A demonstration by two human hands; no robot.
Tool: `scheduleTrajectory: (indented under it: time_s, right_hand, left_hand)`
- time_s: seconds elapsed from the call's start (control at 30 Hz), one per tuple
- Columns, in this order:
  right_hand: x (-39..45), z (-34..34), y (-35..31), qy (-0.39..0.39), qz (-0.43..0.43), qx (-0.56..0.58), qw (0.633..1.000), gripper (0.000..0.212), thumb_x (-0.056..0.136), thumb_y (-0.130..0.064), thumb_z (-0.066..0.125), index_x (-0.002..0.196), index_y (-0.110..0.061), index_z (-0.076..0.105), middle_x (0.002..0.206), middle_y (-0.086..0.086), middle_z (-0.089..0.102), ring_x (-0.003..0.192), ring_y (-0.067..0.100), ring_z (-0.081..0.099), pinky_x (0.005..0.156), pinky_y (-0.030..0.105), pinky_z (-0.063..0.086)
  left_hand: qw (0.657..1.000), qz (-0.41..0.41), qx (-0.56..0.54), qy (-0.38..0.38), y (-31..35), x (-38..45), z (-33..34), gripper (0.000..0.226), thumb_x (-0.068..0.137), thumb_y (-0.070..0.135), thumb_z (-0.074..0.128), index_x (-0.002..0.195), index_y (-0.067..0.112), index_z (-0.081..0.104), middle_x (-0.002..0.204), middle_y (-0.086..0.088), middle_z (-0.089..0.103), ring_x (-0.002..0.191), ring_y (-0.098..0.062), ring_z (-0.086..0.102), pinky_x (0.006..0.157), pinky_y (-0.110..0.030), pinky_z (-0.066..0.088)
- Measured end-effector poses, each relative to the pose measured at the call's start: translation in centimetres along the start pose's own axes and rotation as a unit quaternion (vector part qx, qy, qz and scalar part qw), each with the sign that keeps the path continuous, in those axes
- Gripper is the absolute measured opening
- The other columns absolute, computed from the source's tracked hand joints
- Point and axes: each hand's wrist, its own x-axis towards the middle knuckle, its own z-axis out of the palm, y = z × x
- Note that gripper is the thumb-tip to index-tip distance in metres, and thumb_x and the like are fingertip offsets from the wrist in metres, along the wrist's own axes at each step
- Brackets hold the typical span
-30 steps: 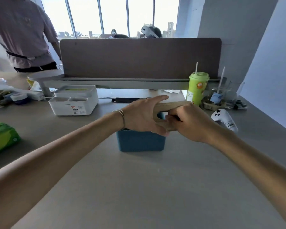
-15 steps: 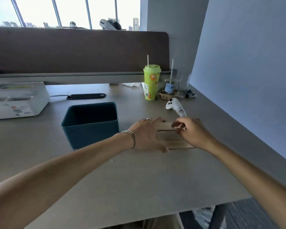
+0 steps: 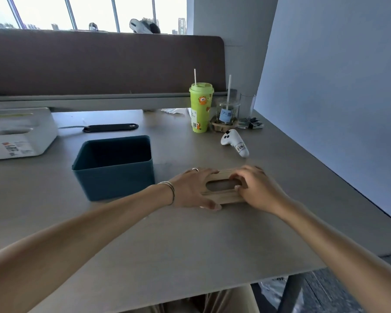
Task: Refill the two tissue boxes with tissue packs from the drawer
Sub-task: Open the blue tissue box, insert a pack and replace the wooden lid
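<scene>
Clearly early: flat wooden slotted lid (image 3: 221,188) off, on grey desk (image 3: 190,245), left hand (image 3: 193,189) and right hand (image 3: 255,189) gripping its ends. Square blue box (image 3: 114,175) open, unfilled; white box (image 3: 18,134) untouched.

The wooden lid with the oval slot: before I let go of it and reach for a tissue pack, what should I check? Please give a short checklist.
1. Wooden lid with the oval slot lies flat on the grey desk: ok.
2. Dark blue square tissue box open and empty: ok.
3. Left hand and right hand free: not ok, both on the lid.
4. White game controller apart from lid: ok.
5. Tissue pack within reach: cannot tell.
</scene>
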Motion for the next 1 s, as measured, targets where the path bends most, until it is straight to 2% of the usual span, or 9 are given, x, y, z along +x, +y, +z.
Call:
scheduleTrajectory:
  time_s: [0.17,0.3,0.4,0.67,0.83,1.0]
  right_hand:
    - [0.9,-1.6,-1.2,0.043,-0.016,-0.007,0.999,0.034,0.087,-0.018,0.062,0.12,-0.026,0.066,0.126,0.002,0.064,0.121,0.025,0.056,0.095,0.043,0.049]
    - [2.5,-3.3,-4.3,0.086,-0.048,-0.019,0.995,0.035,0.087,-0.019,0.06,0.122,-0.026,0.064,0.13,0.003,0.063,0.122,0.028,0.055,0.093,0.047,0.051]
    - [3.8,-4.0,-7.5,0.11,-0.082,-0.031,0.99,0.034,0.088,-0.02,0.06,0.122,-0.023,0.063,0.129,0.004,0.063,0.12,0.029,0.056,0.097,0.046,0.049]
    - [6.6,-2.9,-18.4,0.11,-0.169,-0.06,0.978,0.043,0.09,-0.023,0.055,0.133,-0.023,0.057,0.138,0.004,0.058,0.126,0.027,0.052,0.1,0.041,0.041]
    - [7.6,-0.5,-25.8,0.097,-0.232,-0.056,0.966,0.043,0.088,-0.03,0.053,0.131,-0.025,0.057,0.13,0.001,0.061,0.12,0.025,0.053,0.099,0.039,0.04]
    - [8.1,2.3,-33.5,0.069,-0.306,-0.036,0.949,0.045,0.089,-0.032,0.055,0.133,-0.025,0.057,0.13,0.001,0.063,0.118,0.025,0.055,0.102,0.042,0.044]
  left_hand:
    - [0.998,-0.002,0.05,0.047,0.3,0.2,-2.0,0.087,0.08,0.068,0.062,0.153,0.035,0.028,0.154,0.002,0.042,0.139,-0.023,0.041,0.111,-0.04,0.038]
    - [0.988,0.019,0.11,0.108,0.4,-1.5,-6.0,0.084,0.083,0.065,0.061,0.153,0.033,0.029,0.155,0.003,0.042,0.138,-0.021,0.042,0.11,-0.037,0.037]
    - [0.977,0.006,0.147,0.156,-0.5,-3.4,-9.0,0.081,0.085,0.065,0.059,0.153,0.032,0.031,0.151,0.001,0.046,0.135,-0.021,0.044,0.108,-0.037,0.038]
    - [0.956,-0.09,0.203,0.192,-6.1,-10.8,-14.2,0.073,0.086,0.061,0.057,0.148,0.028,0.039,0.145,0.001,0.052,0.132,-0.022,0.048,0.108,-0.039,0.041]
    - [0.94,-0.164,0.219,0.203,-10.4,-17.0,-15.9,0.07,0.084,0.06,0.057,0.145,0.029,0.042,0.13,0.001,0.06,0.12,-0.023,0.055,0.1,-0.04,0.045]
    - [0.92,-0.244,0.224,0.208,-14.6,-23.9,-17.3,0.068,0.088,0.055,0.058,0.148,0.028,0.04,0.14,-0.001,0.055,0.128,-0.026,0.052,0.102,-0.039,0.044]
